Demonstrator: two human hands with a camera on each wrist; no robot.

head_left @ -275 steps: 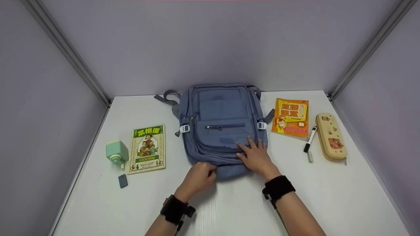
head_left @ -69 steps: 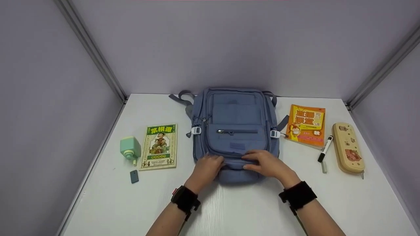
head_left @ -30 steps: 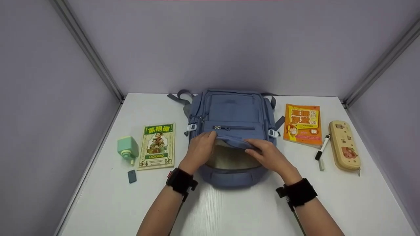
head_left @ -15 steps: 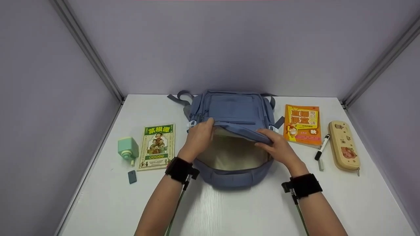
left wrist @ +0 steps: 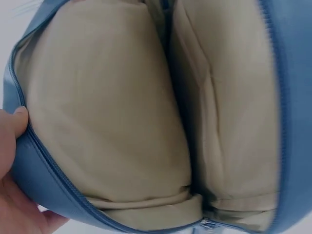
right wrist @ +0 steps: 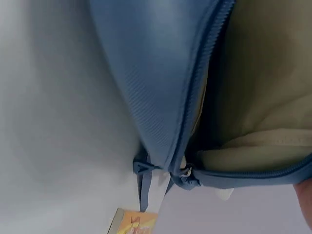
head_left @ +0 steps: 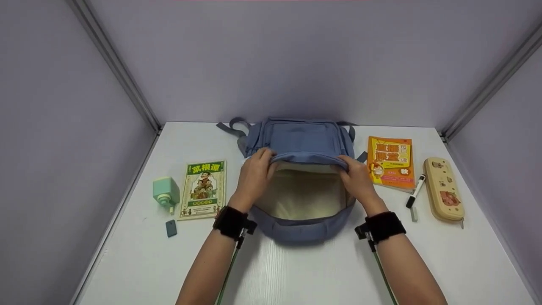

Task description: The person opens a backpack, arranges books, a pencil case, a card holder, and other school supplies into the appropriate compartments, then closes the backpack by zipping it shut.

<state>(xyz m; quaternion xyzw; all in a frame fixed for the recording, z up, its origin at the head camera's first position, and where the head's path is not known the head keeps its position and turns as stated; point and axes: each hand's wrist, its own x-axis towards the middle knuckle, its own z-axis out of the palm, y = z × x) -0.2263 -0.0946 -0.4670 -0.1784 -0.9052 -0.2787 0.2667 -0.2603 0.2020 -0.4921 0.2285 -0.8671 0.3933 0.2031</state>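
A blue backpack [head_left: 305,137] lies on the white table with its main compartment spread wide. My left hand [head_left: 255,176] grips the raised front flap at its left corner. On the other corner, my right hand [head_left: 358,178] pinches the same zippered edge. The beige lining [left wrist: 107,97] and an inner sleeve [left wrist: 234,97] show in the left wrist view. In the right wrist view the zipper teeth [right wrist: 195,87] run along the opening, and only a sliver of the hand [right wrist: 304,197] is visible. Nothing is seen inside the compartment.
Left of the backpack are a green book [head_left: 203,189], a mint-green bottle-like object [head_left: 165,189] and a small dark block [head_left: 171,228]. To the right lie an orange book [head_left: 390,162], a marker [head_left: 416,191], a small grey piece [head_left: 414,214] and a yellow pencil case [head_left: 443,189].
The backpack's main compartment has gone from shut to wide open. Both hands have lifted the front flap up and back, and the right hand has shifted to its right corner.
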